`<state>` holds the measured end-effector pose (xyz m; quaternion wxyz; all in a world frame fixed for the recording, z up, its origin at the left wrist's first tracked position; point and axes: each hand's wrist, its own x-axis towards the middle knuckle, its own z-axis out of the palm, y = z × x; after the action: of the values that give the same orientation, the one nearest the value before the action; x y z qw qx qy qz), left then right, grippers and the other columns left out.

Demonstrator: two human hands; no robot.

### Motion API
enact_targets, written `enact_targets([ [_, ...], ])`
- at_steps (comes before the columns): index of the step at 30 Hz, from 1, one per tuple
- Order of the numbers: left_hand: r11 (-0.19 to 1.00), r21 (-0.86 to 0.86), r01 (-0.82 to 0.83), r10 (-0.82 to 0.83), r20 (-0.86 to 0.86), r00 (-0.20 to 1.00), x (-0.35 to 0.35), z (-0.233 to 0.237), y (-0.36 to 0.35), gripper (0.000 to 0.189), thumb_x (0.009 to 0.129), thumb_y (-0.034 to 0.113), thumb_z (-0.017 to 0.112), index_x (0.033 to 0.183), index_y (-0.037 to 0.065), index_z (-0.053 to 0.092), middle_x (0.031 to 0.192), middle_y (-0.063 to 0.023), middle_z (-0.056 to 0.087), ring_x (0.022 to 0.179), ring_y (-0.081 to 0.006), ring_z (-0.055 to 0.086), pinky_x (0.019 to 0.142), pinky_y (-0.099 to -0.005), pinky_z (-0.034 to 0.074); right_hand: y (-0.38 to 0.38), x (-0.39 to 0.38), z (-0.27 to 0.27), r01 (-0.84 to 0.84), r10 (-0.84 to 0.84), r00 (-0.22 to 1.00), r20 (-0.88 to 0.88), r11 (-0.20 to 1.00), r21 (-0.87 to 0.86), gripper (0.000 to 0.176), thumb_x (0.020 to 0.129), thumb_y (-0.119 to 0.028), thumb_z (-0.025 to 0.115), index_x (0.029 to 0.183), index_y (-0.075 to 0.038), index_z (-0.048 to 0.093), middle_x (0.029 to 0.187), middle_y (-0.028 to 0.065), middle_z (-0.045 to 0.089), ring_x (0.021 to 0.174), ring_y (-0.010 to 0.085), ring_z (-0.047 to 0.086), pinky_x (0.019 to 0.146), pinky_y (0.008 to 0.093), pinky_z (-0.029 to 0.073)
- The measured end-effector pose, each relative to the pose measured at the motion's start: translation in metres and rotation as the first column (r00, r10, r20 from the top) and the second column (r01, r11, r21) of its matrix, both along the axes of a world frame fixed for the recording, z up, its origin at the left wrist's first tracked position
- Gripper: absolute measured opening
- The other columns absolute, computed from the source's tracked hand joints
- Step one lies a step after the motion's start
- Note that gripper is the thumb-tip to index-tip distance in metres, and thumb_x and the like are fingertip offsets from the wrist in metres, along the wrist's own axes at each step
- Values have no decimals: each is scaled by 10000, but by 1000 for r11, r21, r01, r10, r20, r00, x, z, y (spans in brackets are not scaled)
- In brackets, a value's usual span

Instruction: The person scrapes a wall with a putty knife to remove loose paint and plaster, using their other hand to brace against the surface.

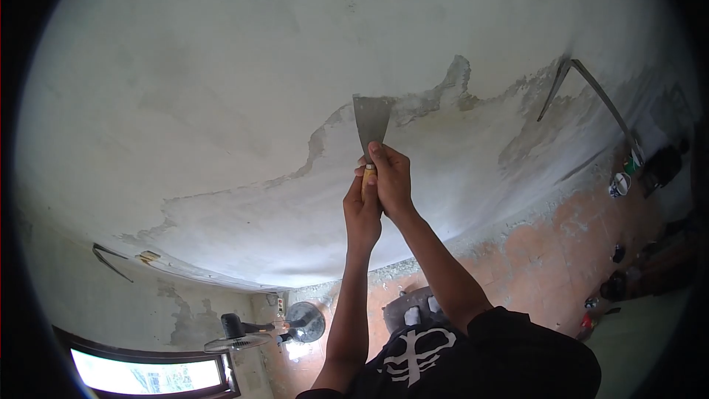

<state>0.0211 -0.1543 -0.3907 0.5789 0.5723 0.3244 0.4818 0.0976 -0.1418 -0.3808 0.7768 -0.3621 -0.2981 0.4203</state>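
A putty knife with a wide grey blade points upward against the wall. Its blade edge lies at the border of a patch of peeling plaster. My right hand is closed round the neck of the knife, the thumb on the base of the blade. Lower down, my left hand wraps the yellowish wooden handle. The two hands touch each other, and parts of the handle are hidden by the fingers.
A standing fan is at the lower left, near a window. On the right, a bent dark strip leans by the wall above a white bucket. Dark items lie along the reddish floor.
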Motion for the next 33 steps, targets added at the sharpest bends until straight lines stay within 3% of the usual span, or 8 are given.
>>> enact_targets([
  [3,1000,3,-1,1,-39,999,-6,0,2,352,1030,311,394,1070,15,579,620,58,452,477,-7,348,408,-198,271,0,-5,0,30,-30,999,-39,1000,-4,416,972,-369,532,756,-16,578,680,29,571,605,90,540,565,240,440],
  [5,998,36,59,-54,-140,989,-8,11,6,347,1017,254,420,1162,-29,559,698,5,537,584,-41,447,503,-228,365,0,2,7,70,-70,997,37,998,1,400,971,-359,536,766,-17,580,684,30,574,602,96,551,567,244,448],
  [11,999,10,35,-33,-174,984,-8,-2,1,362,1012,268,435,1149,-39,569,717,-19,561,602,-53,472,517,-233,375,2,1,-19,33,-33,997,-75,999,6,334,957,-323,568,779,-40,569,703,36,575,640,117,599,584,248,486],
  [15,996,48,71,-59,-210,976,-6,10,2,375,1012,268,435,1168,-50,559,727,-35,575,603,-58,478,520,-234,380,-1,3,-4,47,-41,992,-118,997,53,333,959,-321,565,780,-40,565,701,37,572,641,123,603,584,252,488],
  [17,998,60,22,-7,-246,969,-6,2,2,377,1012,268,432,1166,-52,560,731,-45,585,605,-68,490,524,-242,388,0,1,-13,51,-52,994,-98,999,-15,325,962,-315,558,786,-43,563,708,37,574,641,126,603,584,252,488],
  [20,992,126,12,13,-196,980,3,-6,1,370,1020,316,415,1038,-11,587,605,38,455,507,-33,378,441,-227,298,-2,7,-17,51,-52,995,-81,999,-5,318,965,-312,552,791,-47,561,719,42,577,653,126,605,590,252,488],
  [23,995,59,79,-63,-237,970,4,5,1,371,1014,276,426,1131,-43,575,703,-49,576,601,-84,500,524,-263,396,-5,14,-4,53,-54,994,-97,998,-16,314,961,-310,558,783,-52,559,722,46,580,648,127,608,589,251,488],
  [33,996,55,76,-65,-173,983,10,-5,-3,356,1014,283,429,1100,-32,571,658,-15,515,557,-64,444,489,-259,358,-7,19,-17,66,-66,994,-90,998,-2,325,959,-319,560,778,-51,583,697,35,582,626,128,612,583,250,490],
])
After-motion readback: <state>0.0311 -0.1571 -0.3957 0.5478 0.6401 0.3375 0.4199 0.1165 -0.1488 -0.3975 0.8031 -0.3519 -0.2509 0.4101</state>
